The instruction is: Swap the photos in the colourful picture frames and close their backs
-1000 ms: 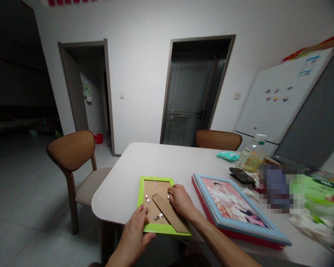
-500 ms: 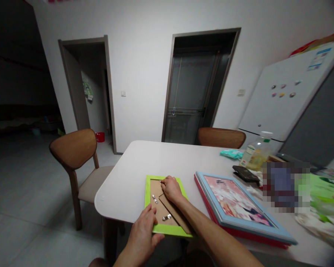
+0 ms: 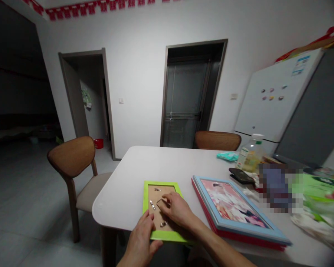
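Observation:
A lime-green picture frame (image 3: pixel 145 196) lies back side up at the table's near edge. Its brown backing board (image 3: pixel 153 194) carries a stand flap (image 3: pixel 161 204) and small metal clips: one by the top edge (image 3: pixel 157 189), one at the left (image 3: pixel 152 205) and one near the bottom (image 3: pixel 163 224). My left hand (image 3: pixel 144 231) holds the frame's lower left corner, thumb at the bottom rail and fingers along the left side. My right hand (image 3: pixel 176 209) rests over the board's right half, its fingers bent together by the stand flap. Whatever its fingertips grip is hidden.
Right of the frame lies a stack with a blue-framed picture (image 3: pixel 233 207) over a red one. Farther right are a dark phone-like object (image 3: pixel 241 175), a bottle (image 3: pixel 249 154), a teal packet (image 3: pixel 227 156) and green plastic bags (image 3: pixel 320 193). Wooden chairs (image 3: pixel 72 157) stand around the white table (image 3: pixel 161 159).
My right hand has moved from the clip at the top of the backing down to the stand flap. My left hand keeps its hold on the frame. The camera has tilted up slightly.

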Demonstrator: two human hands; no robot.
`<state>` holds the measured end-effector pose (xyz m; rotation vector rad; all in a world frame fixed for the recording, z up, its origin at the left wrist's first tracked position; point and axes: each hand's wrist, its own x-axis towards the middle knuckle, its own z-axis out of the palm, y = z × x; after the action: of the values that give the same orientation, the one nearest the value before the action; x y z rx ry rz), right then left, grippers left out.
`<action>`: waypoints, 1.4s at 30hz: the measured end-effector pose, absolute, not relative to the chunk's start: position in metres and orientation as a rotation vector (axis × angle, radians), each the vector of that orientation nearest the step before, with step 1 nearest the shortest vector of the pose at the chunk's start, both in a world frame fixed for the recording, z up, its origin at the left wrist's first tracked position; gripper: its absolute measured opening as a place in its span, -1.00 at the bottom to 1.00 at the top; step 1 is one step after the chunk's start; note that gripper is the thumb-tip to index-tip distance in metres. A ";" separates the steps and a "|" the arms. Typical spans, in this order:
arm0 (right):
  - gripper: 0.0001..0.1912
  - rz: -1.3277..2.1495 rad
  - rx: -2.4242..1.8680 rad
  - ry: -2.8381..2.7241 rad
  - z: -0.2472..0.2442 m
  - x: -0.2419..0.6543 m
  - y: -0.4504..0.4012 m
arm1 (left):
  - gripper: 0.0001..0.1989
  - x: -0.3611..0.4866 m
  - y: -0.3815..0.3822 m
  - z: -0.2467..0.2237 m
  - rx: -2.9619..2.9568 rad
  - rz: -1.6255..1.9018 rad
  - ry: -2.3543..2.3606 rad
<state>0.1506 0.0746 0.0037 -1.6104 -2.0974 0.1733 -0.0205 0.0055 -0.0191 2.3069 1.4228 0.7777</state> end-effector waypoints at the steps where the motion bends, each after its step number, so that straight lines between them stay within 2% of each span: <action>1: -0.69 0.197 -1.611 -2.131 0.003 0.152 0.069 | -0.51 -0.020 0.005 -0.019 2.308 0.788 1.417; 4: -0.76 0.250 -1.605 -2.169 0.004 0.151 0.062 | -0.62 -0.019 0.005 -0.021 2.297 0.830 1.400; 9: -0.77 0.333 -1.612 -2.106 0.018 0.150 0.065 | -0.39 -0.020 0.006 -0.020 2.187 0.886 1.385; 11: -0.77 0.326 -1.612 -2.079 0.029 0.152 0.064 | -0.37 -0.019 0.006 -0.014 2.097 0.923 1.369; 19: -0.75 0.357 -1.410 -2.018 0.066 0.134 0.051 | -0.66 -0.014 0.024 0.018 1.551 1.306 1.252; 23: -0.66 0.379 -1.344 -1.960 0.061 0.137 0.049 | -0.65 -0.043 0.037 0.013 1.184 1.413 1.159; 26: -0.61 0.266 -1.543 -1.925 0.043 0.160 0.053 | -0.67 -0.078 0.042 0.004 1.052 1.398 1.254; 31: -0.55 0.152 -1.902 -1.936 0.010 0.193 0.058 | -0.69 -0.118 0.050 -0.006 1.214 1.256 1.462; 38: -0.51 0.205 -1.971 -1.882 0.006 0.196 0.065 | -0.71 -0.135 0.061 -0.015 1.444 1.257 1.693; 40: -0.48 0.310 -1.956 -1.764 0.010 0.197 0.066 | -0.69 -0.134 0.059 -0.015 1.503 1.283 1.772; 42: -0.42 0.577 -1.873 -1.595 0.016 0.196 0.064 | -0.67 -0.123 0.055 -0.013 1.555 1.312 1.819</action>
<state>0.1959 0.0644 0.0164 -1.8728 -1.5953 0.5766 -0.1231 0.0551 -0.0126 1.5549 1.8192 1.3124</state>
